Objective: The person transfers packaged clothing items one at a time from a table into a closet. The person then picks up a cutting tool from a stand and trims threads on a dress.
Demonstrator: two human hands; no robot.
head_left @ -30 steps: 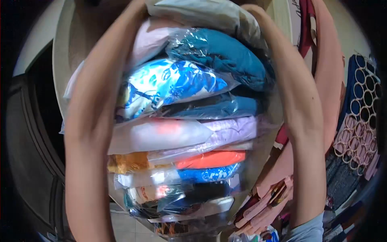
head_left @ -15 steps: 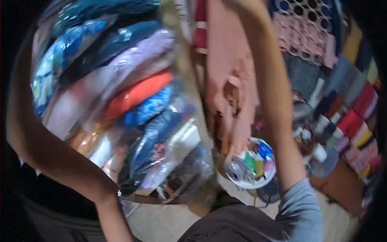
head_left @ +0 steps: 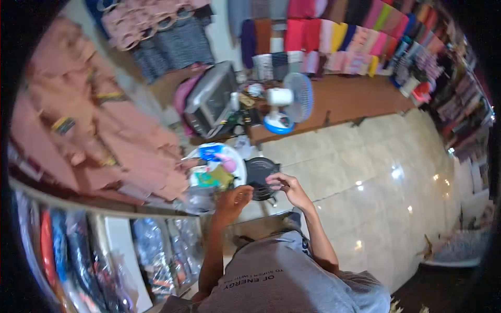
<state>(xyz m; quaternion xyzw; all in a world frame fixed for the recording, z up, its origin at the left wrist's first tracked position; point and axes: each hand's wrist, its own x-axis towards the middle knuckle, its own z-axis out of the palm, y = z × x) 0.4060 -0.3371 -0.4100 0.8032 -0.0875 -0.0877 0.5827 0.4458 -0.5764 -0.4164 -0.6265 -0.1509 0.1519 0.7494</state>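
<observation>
My left hand (head_left: 234, 202) is in front of my body, its fingers bent, with no object visible in it. To its right my right hand (head_left: 287, 189) has its fingers apart and nothing in them. The two hands do not touch. Beneath and beyond them stand a round black stool (head_left: 261, 176) and a white tub (head_left: 241, 166) filled with colourful packets. At the lower left, plastic-wrapped folded clothes (head_left: 83, 255) stand in a shelf.
Pink garments (head_left: 94, 120) hang at the left. A grey television-like box (head_left: 211, 99) and a blue-and-white fan (head_left: 299, 98) stand ahead. Folded fabrics (head_left: 339, 39) line the back, above a brown platform (head_left: 355, 99). Tiled floor (head_left: 365, 161) extends right.
The view has swung right, away from the stack of wrapped clothes. Both hands, earlier raised up at the stack, have come down in front of my body and now show no object.
</observation>
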